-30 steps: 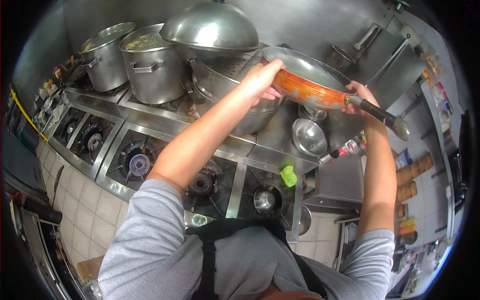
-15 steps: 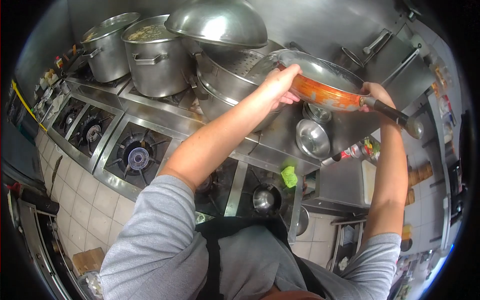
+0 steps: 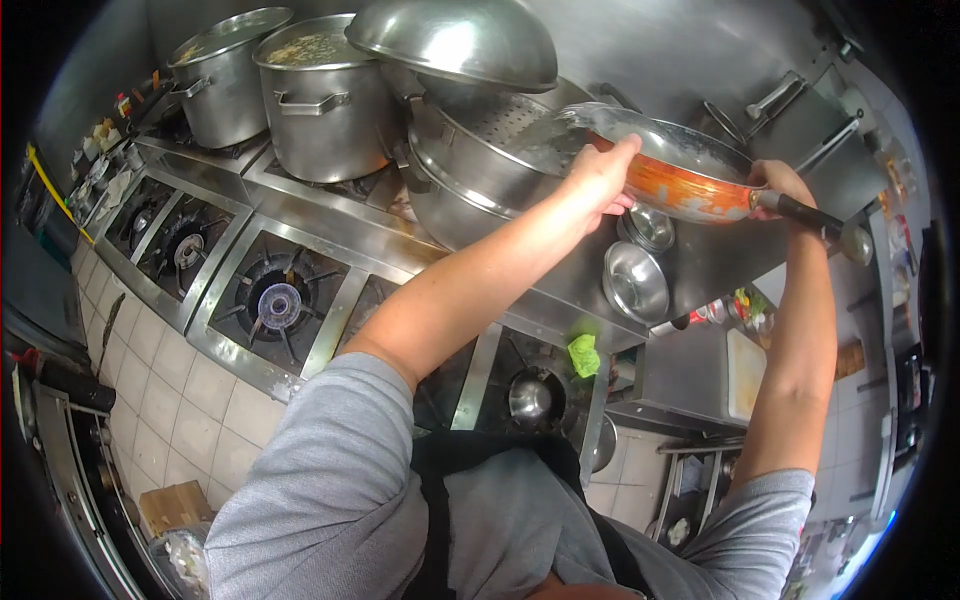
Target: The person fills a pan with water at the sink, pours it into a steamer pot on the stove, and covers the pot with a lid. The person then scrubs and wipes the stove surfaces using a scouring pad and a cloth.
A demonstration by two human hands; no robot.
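I hold an orange frying pan (image 3: 690, 194) with a dark handle in both hands, up over the back of the stove. My left hand (image 3: 604, 178) is closed on its left side, thumb at the rim. Near the base of the handle, my right hand (image 3: 783, 184) grips the other side. Clear water (image 3: 560, 132) pours off the pan's left edge into a wide steel steamer pot (image 3: 462, 180) with a perforated insert. A domed steel lid (image 3: 458, 45) sits tilted over part of that pot.
Two tall stockpots (image 3: 325, 115) stand at the back left. Burners (image 3: 279, 306) line the front. Steel bowls (image 3: 636, 282) sit below the pan. A green cloth-like piece (image 3: 584, 355) lies beside a small steel pan (image 3: 530, 398) on the right burner.
The whole view has shifted, so the pan and both arms appear slightly farther right. Water keeps running off the pan's left edge, and both hands keep their hold.
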